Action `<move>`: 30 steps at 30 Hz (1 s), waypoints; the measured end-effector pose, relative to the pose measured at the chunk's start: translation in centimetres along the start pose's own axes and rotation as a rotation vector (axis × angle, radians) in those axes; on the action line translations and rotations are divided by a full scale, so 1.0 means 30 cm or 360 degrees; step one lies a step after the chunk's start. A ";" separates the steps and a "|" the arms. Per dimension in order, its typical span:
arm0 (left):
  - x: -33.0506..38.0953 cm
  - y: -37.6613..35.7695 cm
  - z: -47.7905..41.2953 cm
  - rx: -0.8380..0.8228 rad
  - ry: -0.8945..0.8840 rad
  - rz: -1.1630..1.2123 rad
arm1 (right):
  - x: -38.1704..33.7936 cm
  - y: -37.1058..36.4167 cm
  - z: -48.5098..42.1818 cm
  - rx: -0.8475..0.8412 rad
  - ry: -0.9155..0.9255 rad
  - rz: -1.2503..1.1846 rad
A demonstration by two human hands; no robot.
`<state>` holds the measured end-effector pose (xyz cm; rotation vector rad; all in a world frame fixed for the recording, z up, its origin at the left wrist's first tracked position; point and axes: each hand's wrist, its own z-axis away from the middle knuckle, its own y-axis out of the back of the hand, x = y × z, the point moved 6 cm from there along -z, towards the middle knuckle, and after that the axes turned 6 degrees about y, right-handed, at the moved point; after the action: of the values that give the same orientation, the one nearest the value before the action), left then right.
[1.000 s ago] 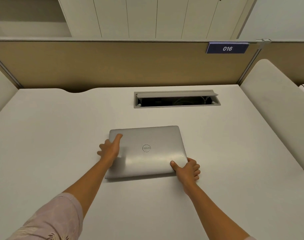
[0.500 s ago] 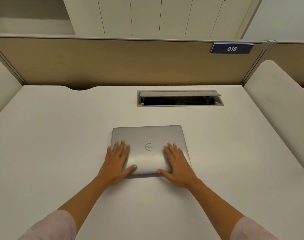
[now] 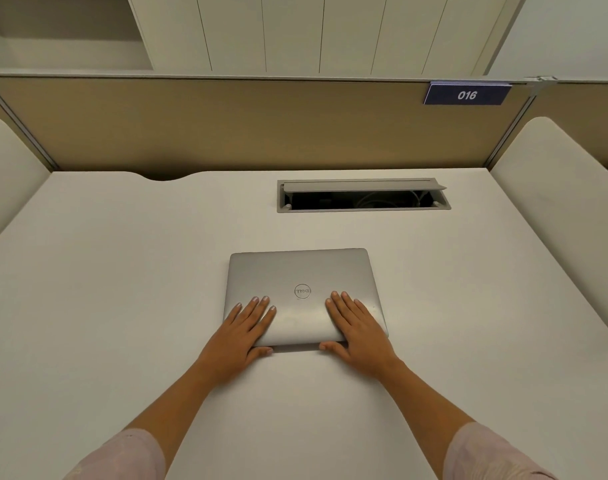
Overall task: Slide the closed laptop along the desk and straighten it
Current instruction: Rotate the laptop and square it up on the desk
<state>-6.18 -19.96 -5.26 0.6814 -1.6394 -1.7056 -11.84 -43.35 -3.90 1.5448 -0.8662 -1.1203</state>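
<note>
Closed silver laptop [image 3: 304,289] lying flat near the middle of the white desk [image 3: 122,289], lid up, logo facing away, far edge roughly parallel to the open cable hatch [image 3: 363,195] further back. Well apart from that hatch and from both side panels.

Left hand [image 3: 240,336] flat on the near left part of the lid, fingers straight and slightly spread, thumb tucked at the near edge. Right hand [image 3: 359,329] the same on the near right part, thumb also at the near edge. Nothing pinched or gripped; only pressing from above with open palms.

Probably a stiff metal shell, moderately heavy, with a smooth lid that may slip under dry palms. Likely rubber feet below, so some drag on the desk, maybe small jerks. Best contact: palms near the two near corners, thumbs on the front edge for steering. Already looking almost square to the desk; perhaps only a small correction left. Better not to press hard on the lid centre, screen below.
</note>
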 end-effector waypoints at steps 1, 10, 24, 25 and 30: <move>-0.003 0.000 -0.005 -0.0010 0.0003 0.0001 | 0.002 -0.002 -0.003 -0.0010 -0.0006 0.0006; -0.026 0.000 -0.030 -0.0026 -0.0019 -0.0007 | 0.003 0.002 -0.022 -0.0090 -0.0049 0.0037; 0.008 0.009 -0.005 0.0010 0.0186 0.0049 | 0.008 -0.008 -0.019 -0.0055 -0.0082 0.0092; 0.030 0.012 0.005 0.0060 0.0218 0.0044 | -0.001 -0.006 -0.014 -0.0049 -0.0085 0.0107; 0.140 -0.030 0.075 0.0252 0.0246 0.0124 | -0.057 -0.033 0.047 -0.0070 0.0103 0.0146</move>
<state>-10.67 -21.72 -5.66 0.7935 -1.6809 -1.4427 -13.73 -41.98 -4.57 1.4821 -0.8546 -1.0120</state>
